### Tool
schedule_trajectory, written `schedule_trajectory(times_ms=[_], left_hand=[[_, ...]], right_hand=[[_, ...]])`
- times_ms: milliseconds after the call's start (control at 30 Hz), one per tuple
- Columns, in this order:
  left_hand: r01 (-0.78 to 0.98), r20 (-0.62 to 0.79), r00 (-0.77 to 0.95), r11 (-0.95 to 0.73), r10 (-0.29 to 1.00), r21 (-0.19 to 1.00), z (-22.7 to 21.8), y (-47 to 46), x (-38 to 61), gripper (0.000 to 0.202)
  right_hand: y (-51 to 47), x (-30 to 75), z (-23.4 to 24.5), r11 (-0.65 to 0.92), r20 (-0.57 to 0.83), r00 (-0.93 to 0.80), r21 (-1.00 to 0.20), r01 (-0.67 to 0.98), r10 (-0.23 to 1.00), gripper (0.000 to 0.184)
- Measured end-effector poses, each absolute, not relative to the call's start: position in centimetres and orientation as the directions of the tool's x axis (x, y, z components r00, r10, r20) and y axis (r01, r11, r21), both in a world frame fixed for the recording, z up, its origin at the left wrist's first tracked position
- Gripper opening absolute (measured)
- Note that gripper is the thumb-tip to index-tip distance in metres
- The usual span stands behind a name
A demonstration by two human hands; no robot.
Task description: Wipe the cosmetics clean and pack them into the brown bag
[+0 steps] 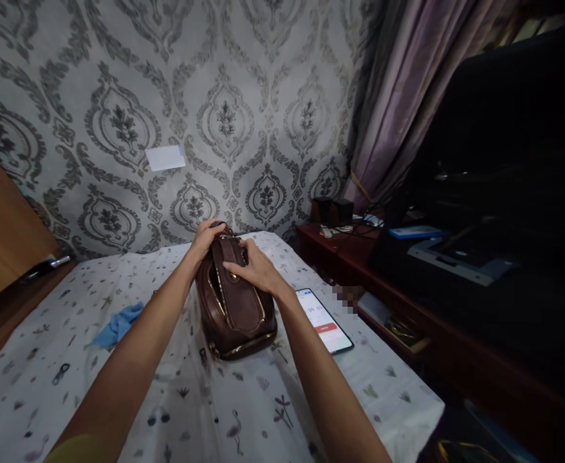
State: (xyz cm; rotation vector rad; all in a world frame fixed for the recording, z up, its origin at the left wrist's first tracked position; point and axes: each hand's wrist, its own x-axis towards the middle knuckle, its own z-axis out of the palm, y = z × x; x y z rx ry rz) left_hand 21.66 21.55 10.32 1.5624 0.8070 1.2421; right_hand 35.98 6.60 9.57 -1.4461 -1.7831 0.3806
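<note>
A brown leather bag [241, 302] with gold zippers lies on the patterned white cloth in front of me, its far end toward the wall. One zipper on its left side gapes partly open. My left hand [208, 238] is closed around the bag's far left end by the strap. Across the upper right side rests my right hand [256, 267], its thumb on the flap and its other fingers curled over the far edge, gripping the bag. Some fingertips of both hands are hidden behind the leather.
Just right of the bag lies a phone [328, 325] with a lit screen. A crumpled blue cloth [118, 325] is at the left. A dark red desk [350, 257] with an open drawer [408, 334] stands on the right; a wooden board [9, 225] is on the left.
</note>
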Motion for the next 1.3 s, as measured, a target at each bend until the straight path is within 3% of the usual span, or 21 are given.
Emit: schedule_trajectory(times_ms=[133,267,433,667,833,1300], left_hand=[[-0.064,0.334,0.274,-0.329,0.902,0.942,10.4,21.4,21.7,0.022],[-0.069,0.327,0.275,-0.321,0.904,0.945,10.3,21.4,21.7,0.022],[-0.076,0.319,0.275,-0.311,0.907,0.947,10.3,21.4,21.6,0.020],[-0.074,0.314,0.272,-0.306,0.910,0.949,10.3,21.2,21.6,0.023],[-0.076,0.314,0.282,-0.305,0.906,0.949,10.2,21.5,21.5,0.023],[-0.045,0.296,0.504,-0.317,0.812,0.947,10.9,20.3,20.0,0.030]], right_hand=[[5.6,35.4,9.6,0.285,0.448,0.036,-0.628,0.724,0.893,0.052],[5.1,35.4,9.9,0.252,0.443,0.076,-0.633,0.732,0.893,0.058],[5.3,35.6,10.4,0.245,0.402,0.012,-0.582,0.775,0.916,0.056],[5.8,35.7,9.1,0.342,0.462,0.021,-0.685,0.644,0.887,0.058],[5.7,35.7,8.7,0.375,0.490,-0.030,-0.625,0.685,0.871,0.056],[5.6,35.4,8.7,0.322,0.459,-0.004,-0.617,0.718,0.889,0.060]])
